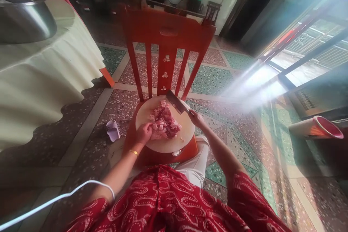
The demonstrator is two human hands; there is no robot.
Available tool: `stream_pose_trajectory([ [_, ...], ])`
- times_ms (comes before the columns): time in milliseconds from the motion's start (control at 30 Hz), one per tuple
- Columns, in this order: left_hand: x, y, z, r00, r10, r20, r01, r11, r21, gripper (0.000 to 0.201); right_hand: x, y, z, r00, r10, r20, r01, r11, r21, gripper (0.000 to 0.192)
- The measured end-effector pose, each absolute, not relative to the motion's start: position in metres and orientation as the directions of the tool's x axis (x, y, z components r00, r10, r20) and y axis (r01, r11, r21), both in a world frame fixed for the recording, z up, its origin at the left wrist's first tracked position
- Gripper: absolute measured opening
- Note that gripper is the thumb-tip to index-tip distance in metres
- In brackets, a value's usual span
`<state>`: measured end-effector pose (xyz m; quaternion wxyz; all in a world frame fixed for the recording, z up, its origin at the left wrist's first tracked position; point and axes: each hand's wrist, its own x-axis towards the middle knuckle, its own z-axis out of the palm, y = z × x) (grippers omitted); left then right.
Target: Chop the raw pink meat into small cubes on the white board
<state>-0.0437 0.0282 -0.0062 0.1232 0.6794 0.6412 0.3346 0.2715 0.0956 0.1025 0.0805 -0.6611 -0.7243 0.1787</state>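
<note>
A round pale cutting board (165, 141) lies on the seat of a red wooden chair (166, 34). On the board is a heap of raw pink meat pieces (164, 121). My left hand (143, 133) rests on the near left side of the meat, fingers curled against it, a gold bangle on the wrist. A cleaver (176, 102) is gripped by its handle in my right hand (196, 119), its blade held just above the far right edge of the meat.
A table with a cream cloth (40, 76) stands at the left with a large steel pot (24, 14) on it. A lilac slipper (112, 129) lies on the patterned tile floor. A red-ended cylinder (317, 127) lies at the right near a bright doorway.
</note>
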Motion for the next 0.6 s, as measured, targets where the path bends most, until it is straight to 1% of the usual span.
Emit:
stream_pose_trajectory([
  [67,-0.044,0.028,-0.008,-0.034,0.95,0.311,0.791,-0.165,0.589,0.026,0.274,0.122,0.093,-0.116,0.982,-0.148,0.939,0.06,-0.338,0.043],
  [133,-0.044,0.029,-0.008,-0.028,0.949,0.315,0.792,-0.171,0.586,0.026,0.271,0.143,0.09,-0.143,0.978,-0.151,0.957,0.098,-0.273,0.044],
  [233,-0.044,0.03,-0.005,-0.031,0.952,0.303,0.797,-0.16,0.583,0.026,0.254,0.167,0.096,-0.282,0.948,-0.146,0.952,0.257,-0.167,0.046],
  [333,-0.044,0.03,-0.002,-0.042,0.954,0.297,0.796,-0.148,0.587,0.025,0.235,0.179,0.111,-0.449,0.88,-0.154,0.893,0.438,-0.103,0.047],
  [400,-0.044,0.029,-0.002,-0.054,0.955,0.291,0.787,-0.138,0.601,0.025,0.231,0.176,0.124,-0.543,0.823,-0.167,0.839,0.538,-0.073,0.045],
  [467,-0.043,0.028,-0.002,-0.071,0.956,0.286,0.771,-0.129,0.624,0.025,0.237,0.162,0.137,-0.601,0.773,-0.205,0.794,0.606,-0.043,0.043],
  [533,-0.043,0.027,-0.001,-0.088,0.954,0.286,0.752,-0.125,0.647,0.025,0.251,0.139,0.147,-0.615,0.749,-0.245,0.775,0.632,-0.013,0.043],
  [600,-0.042,0.027,0.001,-0.088,0.957,0.278,0.738,-0.125,0.663,0.025,0.268,0.108,0.152,-0.61,0.752,-0.25,0.774,0.633,0.013,0.042],
])
